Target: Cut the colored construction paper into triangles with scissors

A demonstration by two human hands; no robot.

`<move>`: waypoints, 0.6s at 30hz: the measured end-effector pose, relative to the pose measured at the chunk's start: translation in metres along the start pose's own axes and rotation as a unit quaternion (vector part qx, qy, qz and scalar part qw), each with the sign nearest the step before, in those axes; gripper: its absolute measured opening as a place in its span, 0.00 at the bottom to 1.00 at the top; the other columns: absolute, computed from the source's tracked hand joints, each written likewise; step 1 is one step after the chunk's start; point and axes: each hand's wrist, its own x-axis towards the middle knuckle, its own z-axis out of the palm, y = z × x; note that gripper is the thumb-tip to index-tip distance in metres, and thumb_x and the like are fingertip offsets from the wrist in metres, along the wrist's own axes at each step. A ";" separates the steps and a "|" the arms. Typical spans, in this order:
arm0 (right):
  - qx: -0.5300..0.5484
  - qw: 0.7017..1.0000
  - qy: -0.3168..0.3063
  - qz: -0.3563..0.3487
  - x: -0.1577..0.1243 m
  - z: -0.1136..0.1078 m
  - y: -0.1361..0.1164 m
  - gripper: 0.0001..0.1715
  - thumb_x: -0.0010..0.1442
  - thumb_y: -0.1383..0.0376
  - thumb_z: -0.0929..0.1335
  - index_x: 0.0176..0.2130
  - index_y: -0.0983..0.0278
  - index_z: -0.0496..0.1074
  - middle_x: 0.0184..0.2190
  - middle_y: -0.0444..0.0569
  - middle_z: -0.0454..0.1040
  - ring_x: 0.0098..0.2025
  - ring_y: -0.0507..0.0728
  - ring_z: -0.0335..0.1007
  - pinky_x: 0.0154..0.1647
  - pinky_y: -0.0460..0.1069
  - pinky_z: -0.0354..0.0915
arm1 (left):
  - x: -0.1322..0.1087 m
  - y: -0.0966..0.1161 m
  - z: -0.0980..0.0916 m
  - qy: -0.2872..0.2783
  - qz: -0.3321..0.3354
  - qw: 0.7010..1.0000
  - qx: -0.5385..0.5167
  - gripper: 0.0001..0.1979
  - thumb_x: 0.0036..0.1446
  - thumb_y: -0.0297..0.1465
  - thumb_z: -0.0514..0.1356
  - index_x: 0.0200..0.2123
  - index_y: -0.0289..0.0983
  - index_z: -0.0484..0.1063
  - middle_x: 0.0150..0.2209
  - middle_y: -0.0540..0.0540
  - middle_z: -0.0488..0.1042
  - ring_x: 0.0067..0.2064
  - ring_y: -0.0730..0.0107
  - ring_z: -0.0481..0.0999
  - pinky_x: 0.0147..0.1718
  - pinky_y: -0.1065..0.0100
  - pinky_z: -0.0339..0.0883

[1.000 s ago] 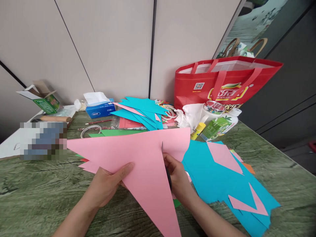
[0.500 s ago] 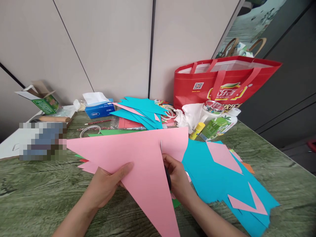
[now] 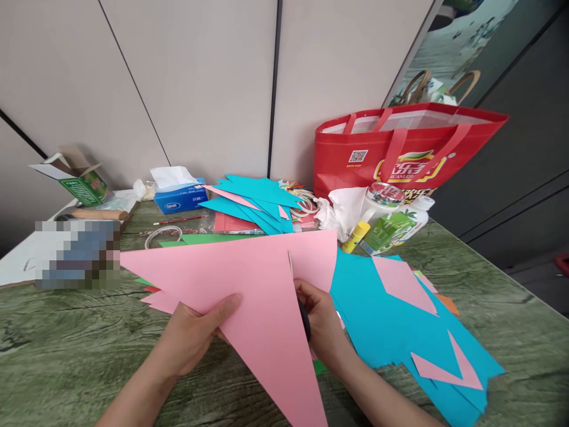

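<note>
A large pink paper sheet [image 3: 249,284], cut into a long triangle, is held above the green table [image 3: 66,356]. My left hand [image 3: 191,335] pinches its lower left edge, thumb on top. My right hand [image 3: 322,323] grips black-handled scissors [image 3: 302,311] whose blade tip pokes up through a cut in the pink sheet. Blue paper sheets [image 3: 391,326] with pink scraps on them lie to the right of my right hand.
At the back stand a red shopping bag [image 3: 400,154], a blue tissue box [image 3: 180,198], a pile of blue paper triangles [image 3: 255,201], a glue stick [image 3: 355,236], a green carton [image 3: 386,231] and an open cardboard box [image 3: 77,175].
The scissor blade tip has crept slightly farther up the cut in the pink sheet. Both hands stay almost where they were.
</note>
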 end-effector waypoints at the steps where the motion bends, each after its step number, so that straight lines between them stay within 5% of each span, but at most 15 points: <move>1: 0.001 1.000 0.002 -0.001 0.000 0.000 0.000 0.08 0.40 0.74 0.70 0.26 0.64 0.73 0.21 0.39 0.76 0.21 0.48 0.66 0.20 0.40 0.59 | 0.000 0.000 0.000 -0.001 -0.001 1.000 0.000 0.17 0.38 0.32 0.67 0.35 0.35 0.71 0.30 0.47 0.77 0.29 0.66 0.74 0.25 0.67 0.70; 18: -0.058 0.996 0.006 -0.060 0.001 -0.001 -0.006 0.13 0.41 0.73 0.72 0.31 0.64 0.71 0.27 0.42 0.75 0.29 0.52 0.69 0.28 0.43 0.62 | -0.005 0.001 0.005 -0.035 -0.010 0.999 0.006 0.13 0.39 0.31 0.66 0.32 0.36 0.73 0.25 0.48 0.77 0.27 0.64 0.75 0.27 0.67 0.70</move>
